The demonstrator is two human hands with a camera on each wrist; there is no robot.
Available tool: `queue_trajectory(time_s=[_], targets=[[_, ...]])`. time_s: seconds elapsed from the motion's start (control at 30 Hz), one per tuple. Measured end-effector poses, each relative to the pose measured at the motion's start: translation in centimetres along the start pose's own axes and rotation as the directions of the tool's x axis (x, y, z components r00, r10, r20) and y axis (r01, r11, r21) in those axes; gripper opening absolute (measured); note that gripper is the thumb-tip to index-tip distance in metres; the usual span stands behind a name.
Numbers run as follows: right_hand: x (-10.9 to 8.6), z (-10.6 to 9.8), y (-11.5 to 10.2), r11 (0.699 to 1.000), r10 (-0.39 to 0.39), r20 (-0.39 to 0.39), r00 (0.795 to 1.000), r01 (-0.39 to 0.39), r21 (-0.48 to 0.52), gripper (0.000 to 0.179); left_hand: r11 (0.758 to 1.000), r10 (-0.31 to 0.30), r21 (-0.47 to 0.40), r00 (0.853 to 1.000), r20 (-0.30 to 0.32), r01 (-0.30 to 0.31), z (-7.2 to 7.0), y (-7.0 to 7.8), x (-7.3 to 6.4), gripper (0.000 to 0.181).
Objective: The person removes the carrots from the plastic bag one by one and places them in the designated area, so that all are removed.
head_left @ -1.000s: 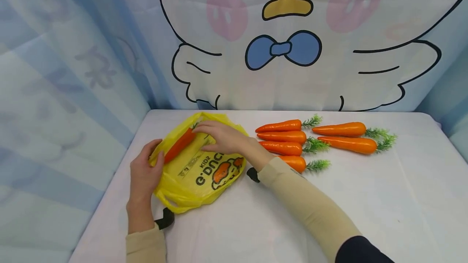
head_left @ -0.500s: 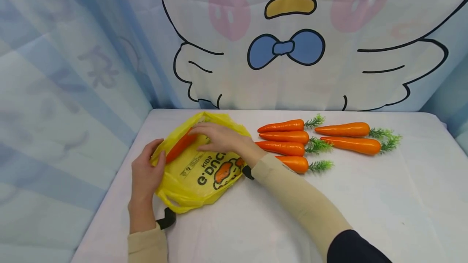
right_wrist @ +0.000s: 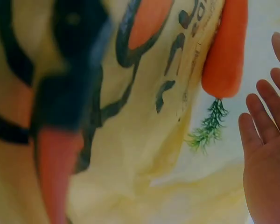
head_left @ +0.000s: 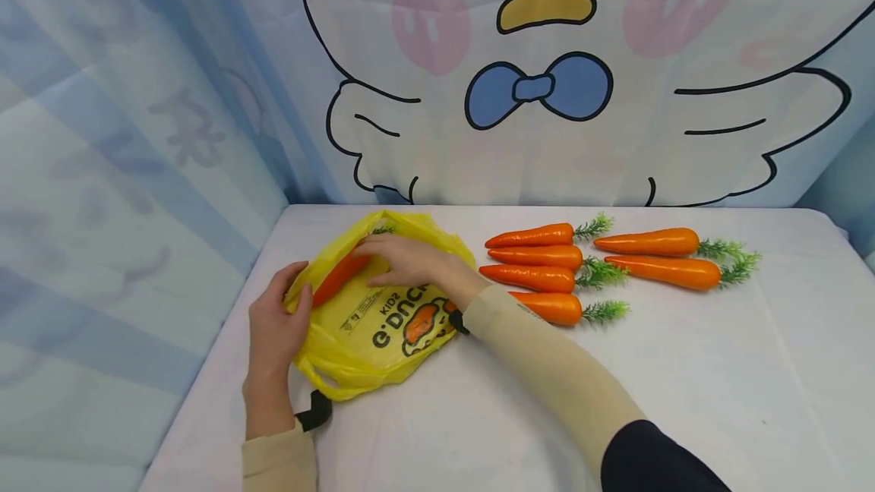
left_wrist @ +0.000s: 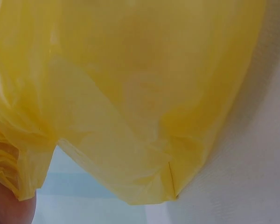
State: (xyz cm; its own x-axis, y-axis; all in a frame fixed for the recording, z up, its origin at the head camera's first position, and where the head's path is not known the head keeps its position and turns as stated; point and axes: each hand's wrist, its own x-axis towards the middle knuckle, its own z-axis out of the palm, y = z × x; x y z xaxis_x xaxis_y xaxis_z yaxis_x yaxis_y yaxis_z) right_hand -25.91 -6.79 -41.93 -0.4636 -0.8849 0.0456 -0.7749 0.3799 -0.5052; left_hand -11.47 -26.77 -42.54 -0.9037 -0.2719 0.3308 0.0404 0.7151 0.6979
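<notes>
On the left of the table lies a yellow plastic bag (head_left: 355, 363) printed with a duck, its mouth spread open. My left hand (head_left: 276, 325) grips the left edge of that mouth between thumb and fingers. One carrot (head_left: 339, 279) with a green top lies inside the mouth, partly covered by my right hand (head_left: 410, 258). In the right wrist view, the fingers (right_wrist: 263, 116) are straight and spread, apart from the carrot (right_wrist: 226, 56). Mostly the bag's yellow film (left_wrist: 130, 93) fills the left wrist view.
Several carrots (head_left: 536, 278) with green tops lie in a column right of the bag. Two more carrots (head_left: 663, 272) lie farther right. The white-covered table (head_left: 738, 386) meets a blue cartoon curtain (head_left: 533, 150) behind and a curtain (head_left: 123, 234) at left.
My right fingers have come away from the carrot's top, and its green leaves show again. The carrot sits slightly deeper in the bag. The left hand keeps its grip; the head view shifts slightly.
</notes>
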Motion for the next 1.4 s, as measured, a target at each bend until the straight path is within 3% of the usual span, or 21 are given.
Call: queue_trajectory(time_s=[0.23,0.67,1.4], targets=[[0.6,0.5,0.1,1.000,0.009,0.033,0.999,-0.008,-0.019,0.058,1.000,0.009,0.005,1.000,-0.007,-0.009,0.0,-0.1,0.0,0.036],[1.4,1.2,0.4,0.985,0.005,0.094,0.996,0.011,-0.174,0.067,0.999,0.032,0.017,0.999,-0.019,-0.032,-0.1,-0.2,0.1,0.035],[1.7,1.2,0.0,0.942,0.030,0.065,0.997,-0.007,-0.335,0.057,1.000,0.015,0.005,1.000,-0.017,-0.015,-0.1,0.0,0.1,0.036]])
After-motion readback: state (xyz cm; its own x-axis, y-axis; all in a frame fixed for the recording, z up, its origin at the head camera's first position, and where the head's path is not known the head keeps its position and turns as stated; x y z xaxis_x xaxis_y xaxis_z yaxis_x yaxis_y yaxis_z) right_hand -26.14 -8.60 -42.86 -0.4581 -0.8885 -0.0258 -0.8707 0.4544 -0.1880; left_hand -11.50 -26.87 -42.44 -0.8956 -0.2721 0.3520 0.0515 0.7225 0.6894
